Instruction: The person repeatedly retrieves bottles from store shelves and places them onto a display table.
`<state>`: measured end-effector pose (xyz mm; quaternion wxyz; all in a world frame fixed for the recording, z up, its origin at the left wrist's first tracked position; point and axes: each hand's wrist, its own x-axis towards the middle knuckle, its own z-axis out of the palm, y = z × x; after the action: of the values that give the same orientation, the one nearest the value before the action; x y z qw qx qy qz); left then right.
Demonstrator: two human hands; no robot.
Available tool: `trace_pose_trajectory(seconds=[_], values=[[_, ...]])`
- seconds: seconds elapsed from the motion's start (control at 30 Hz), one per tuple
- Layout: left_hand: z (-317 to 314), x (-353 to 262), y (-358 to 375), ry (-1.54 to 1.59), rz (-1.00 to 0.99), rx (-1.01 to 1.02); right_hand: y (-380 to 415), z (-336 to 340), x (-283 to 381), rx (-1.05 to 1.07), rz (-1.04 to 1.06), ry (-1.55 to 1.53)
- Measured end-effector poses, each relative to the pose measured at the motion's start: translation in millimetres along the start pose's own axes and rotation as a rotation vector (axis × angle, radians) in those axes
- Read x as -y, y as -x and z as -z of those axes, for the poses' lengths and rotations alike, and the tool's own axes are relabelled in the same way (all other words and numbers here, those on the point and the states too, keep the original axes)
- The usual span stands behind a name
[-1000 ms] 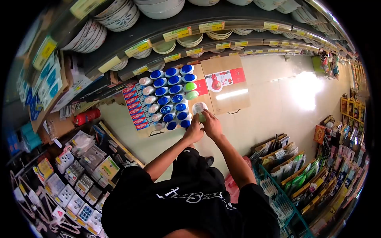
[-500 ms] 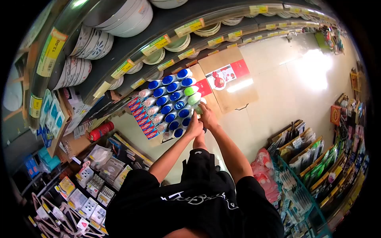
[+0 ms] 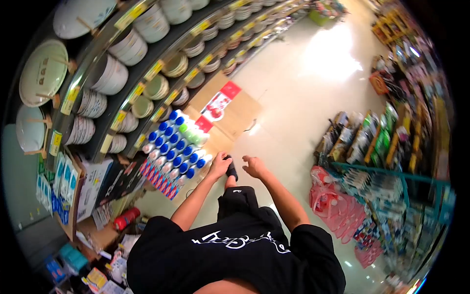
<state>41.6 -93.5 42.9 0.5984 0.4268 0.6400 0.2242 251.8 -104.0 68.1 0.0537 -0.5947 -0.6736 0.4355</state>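
Note:
My left hand (image 3: 220, 164) is loosely curled, with nothing visible in it. It hovers just right of rows of bottles with blue caps (image 3: 171, 155). My right hand (image 3: 253, 167) is apart from it on the right, fingers stretched to the left and holding nothing. Several bottles with light green caps (image 3: 189, 131) stand at the right side of the rows, beside white ones. Pink-capped bottles (image 3: 160, 161) and red and blue Colgate toothpaste boxes (image 3: 159, 181) line the near left side. The goods sit in an opened cardboard box (image 3: 243, 113) on the floor.
Shelves of stacked bowls (image 3: 108, 74) with yellow price tags curve along the left. A rack of packaged goods (image 3: 369, 139) and pink plastic bags (image 3: 333, 198) stand at the right. My black shoe (image 3: 231, 169) is between the hands. A red cylinder (image 3: 126, 218) lies lower left.
My hands were together at the green-capped bottles; they have come away and moved apart. The view has turned, so the box appears farther left.

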Motion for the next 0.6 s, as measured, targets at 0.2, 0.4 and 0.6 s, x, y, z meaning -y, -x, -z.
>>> trace_pose_trajectory(seconds=[0.2,0.4,0.6], values=[[-108.5,-50.0,63.4,-0.167,-0.219,0.198,153.2,13.1,-43.0,-0.184,-0.115,-0.059],[-281.0,-41.3,181.3,-0.231,-0.276,0.655,360.9,-5.7,-68.0,-0.635,-0.141,-0.416],[-446.0,-15.3,338.8,-0.378,-0.181,1.162,558.4,-50.3,-115.5,-1.112,-0.390,-0.566]])
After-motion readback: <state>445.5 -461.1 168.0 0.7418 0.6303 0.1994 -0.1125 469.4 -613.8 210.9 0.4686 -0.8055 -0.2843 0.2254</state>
